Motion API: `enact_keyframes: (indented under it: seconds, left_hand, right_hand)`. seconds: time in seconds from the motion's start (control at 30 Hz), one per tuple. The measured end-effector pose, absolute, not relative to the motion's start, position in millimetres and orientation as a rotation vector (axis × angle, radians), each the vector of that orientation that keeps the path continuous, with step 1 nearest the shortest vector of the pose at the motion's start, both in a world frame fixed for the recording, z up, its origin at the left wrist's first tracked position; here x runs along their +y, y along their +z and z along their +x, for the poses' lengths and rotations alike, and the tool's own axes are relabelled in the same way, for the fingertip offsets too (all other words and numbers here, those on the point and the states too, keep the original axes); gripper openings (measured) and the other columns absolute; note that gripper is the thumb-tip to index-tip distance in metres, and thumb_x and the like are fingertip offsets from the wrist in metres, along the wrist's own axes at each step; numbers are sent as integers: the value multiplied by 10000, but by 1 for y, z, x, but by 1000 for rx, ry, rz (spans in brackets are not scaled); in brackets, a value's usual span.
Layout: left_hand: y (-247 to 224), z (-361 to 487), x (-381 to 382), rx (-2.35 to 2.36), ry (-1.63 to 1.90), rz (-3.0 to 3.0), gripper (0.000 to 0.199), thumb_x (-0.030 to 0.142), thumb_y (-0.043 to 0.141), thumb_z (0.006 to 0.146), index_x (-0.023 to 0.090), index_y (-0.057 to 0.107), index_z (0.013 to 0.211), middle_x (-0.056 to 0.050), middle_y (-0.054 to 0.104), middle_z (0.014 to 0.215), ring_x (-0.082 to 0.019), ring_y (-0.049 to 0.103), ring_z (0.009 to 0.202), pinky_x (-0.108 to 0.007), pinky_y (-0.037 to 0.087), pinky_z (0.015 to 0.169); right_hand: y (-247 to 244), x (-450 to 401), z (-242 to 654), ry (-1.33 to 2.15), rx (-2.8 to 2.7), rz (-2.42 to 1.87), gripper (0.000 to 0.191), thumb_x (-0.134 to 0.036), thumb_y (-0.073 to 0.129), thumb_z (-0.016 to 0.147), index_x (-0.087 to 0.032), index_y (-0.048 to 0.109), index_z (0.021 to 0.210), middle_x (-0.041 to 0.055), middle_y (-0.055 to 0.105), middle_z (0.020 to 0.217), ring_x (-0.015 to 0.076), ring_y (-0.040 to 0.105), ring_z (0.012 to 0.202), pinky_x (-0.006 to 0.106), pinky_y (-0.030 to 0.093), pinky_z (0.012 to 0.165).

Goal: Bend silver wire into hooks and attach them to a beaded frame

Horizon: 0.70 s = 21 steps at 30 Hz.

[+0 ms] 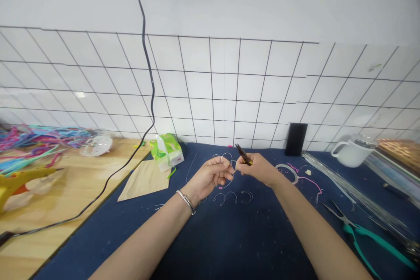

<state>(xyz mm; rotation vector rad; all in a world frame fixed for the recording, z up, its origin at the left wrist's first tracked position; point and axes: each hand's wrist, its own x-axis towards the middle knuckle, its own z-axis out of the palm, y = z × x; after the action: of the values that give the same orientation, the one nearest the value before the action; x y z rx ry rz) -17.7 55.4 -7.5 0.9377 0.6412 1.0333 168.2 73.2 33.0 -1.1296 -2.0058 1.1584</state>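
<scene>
Remotely, I logged the bent wire (226,153) at five o'clock from view centre, fingertips together on it in the left hand (210,176), likely for steadiness, while the right hand (259,168) had fingers wrapped around pliers (242,153) pointing toward eleven o'clock, presumably for handiness.

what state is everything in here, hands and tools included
Left hand, pinching thin wire
Right hand, closed around dark pliers
Thin wire, bent into loops
Dark pliers, held; jaws too small to judge
Green-handled pliers, lying down, jaws open
Loose wire pieces, bent into curves, on blue cloth
Wire bundle, mostly straight, lying down
White mug, upright
Yellow glue gun, lying on its side; on or off unclear
</scene>
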Motion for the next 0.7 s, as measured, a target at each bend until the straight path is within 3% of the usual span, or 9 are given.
enact_keyframes:
  seconds: [0.4, 0.7]
  left_hand:
    - [-4, -20, 53, 590, 1026, 940, 195, 300, 561, 812, 109, 560, 849, -133, 675, 827, -188, 672, 697, -196, 480, 500]
    - [-15, 9, 29, 528, 925, 860, 187, 296, 548, 822, 111, 557, 853, -122, 663, 825, -193, 666, 713, -221, 502, 537]
  right_hand:
    - [36, 71, 170, 1124, -1966, -1211, 174, -322, 531, 702, -165, 594, 745, -7, 562, 626, 126, 502, 605, 263, 366, 598]
    - [23, 27, 194, 1084, -1773, -1304, 183, -330, 528, 714, -161, 593, 739, -17, 551, 622, 122, 499, 620, 261, 376, 632]
